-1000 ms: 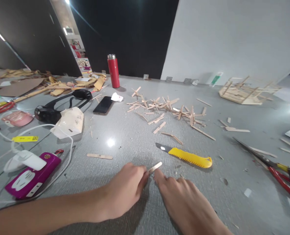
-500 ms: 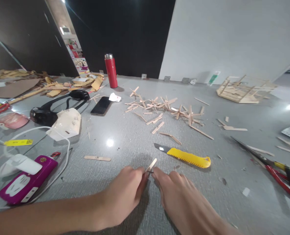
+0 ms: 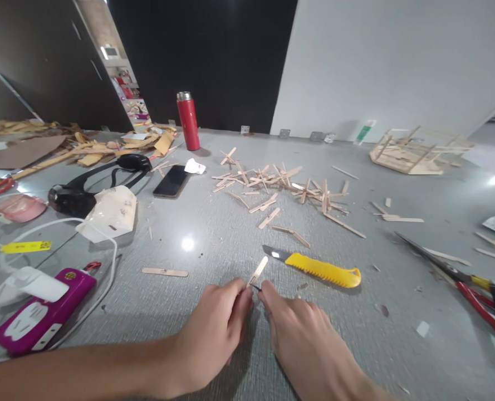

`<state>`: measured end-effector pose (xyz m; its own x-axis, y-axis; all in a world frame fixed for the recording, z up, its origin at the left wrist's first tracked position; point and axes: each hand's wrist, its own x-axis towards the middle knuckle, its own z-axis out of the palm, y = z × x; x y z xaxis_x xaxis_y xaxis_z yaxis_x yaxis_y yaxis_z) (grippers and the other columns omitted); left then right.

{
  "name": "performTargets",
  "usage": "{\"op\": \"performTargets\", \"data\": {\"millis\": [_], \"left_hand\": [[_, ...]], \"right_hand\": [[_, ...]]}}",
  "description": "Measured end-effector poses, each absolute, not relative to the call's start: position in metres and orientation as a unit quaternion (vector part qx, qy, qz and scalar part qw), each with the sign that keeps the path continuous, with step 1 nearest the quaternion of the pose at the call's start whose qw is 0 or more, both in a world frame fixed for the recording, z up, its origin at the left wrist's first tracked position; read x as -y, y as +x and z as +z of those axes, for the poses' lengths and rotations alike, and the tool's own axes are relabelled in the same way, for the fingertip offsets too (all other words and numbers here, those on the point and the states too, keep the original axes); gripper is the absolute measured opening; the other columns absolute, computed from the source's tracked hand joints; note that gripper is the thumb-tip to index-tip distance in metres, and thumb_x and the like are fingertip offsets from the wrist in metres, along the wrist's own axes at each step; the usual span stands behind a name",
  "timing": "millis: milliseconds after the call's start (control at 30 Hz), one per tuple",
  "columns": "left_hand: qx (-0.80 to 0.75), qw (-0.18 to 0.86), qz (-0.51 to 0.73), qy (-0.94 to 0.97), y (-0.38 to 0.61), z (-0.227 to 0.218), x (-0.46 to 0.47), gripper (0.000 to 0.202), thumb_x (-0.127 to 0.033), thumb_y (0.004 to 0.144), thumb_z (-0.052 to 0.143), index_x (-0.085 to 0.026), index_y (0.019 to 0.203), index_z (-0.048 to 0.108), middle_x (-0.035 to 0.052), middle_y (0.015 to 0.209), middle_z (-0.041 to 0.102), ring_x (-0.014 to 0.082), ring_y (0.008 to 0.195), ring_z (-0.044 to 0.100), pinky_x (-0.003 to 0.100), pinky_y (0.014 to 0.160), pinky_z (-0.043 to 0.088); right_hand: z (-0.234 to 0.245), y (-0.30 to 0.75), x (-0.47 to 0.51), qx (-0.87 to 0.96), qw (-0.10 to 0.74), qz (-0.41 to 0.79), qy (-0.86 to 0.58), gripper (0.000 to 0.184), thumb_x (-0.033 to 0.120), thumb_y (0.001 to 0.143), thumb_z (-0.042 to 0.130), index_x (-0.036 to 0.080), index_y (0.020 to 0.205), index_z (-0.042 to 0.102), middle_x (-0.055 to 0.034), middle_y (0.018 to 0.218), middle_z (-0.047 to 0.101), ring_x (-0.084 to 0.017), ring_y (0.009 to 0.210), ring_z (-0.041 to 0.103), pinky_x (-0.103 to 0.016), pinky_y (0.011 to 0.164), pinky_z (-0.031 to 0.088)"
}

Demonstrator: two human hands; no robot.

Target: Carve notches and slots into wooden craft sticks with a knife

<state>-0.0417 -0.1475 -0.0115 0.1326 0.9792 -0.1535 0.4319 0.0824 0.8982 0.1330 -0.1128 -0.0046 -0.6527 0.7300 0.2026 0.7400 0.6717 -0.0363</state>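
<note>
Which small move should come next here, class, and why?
Perhaps the right grip should gently press the thin dark piece against the wooden stick: the left grip holds the stick, and the dark piece, at the right grip's fingertips, appears to reach it.

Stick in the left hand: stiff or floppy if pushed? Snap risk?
Probably stiff: the stick juts straight from the left hand without sagging. Likely light, being thin and apparently wood. Might snap if pushed sideways: a similar kinked stick lies beyond the yellow knife.
</note>
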Motion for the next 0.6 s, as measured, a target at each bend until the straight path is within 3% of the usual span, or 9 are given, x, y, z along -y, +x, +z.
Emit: {"op": "performTargets", "data": {"millis": [600], "left_hand": [[-0.597,0.439,0.31,0.595,-0.0412,-0.0129,0.1494,0.042,-0.051,0.106,0.03,-0.023,0.076,0.041,-0.0079,0.046,0.04,0.0091,0.031,0.044,0.019,0.035,0.034]], "right_hand": [[-0.0052,0.1335,0.1119,0.912,0.089,-0.054,-0.396,0.045,-0.003,0.077,0.038,0.014,0.112,0.061,-0.0008,0.056,0.063,-0.018,0.046,0.062,-0.029,0.045,0.031]]}}
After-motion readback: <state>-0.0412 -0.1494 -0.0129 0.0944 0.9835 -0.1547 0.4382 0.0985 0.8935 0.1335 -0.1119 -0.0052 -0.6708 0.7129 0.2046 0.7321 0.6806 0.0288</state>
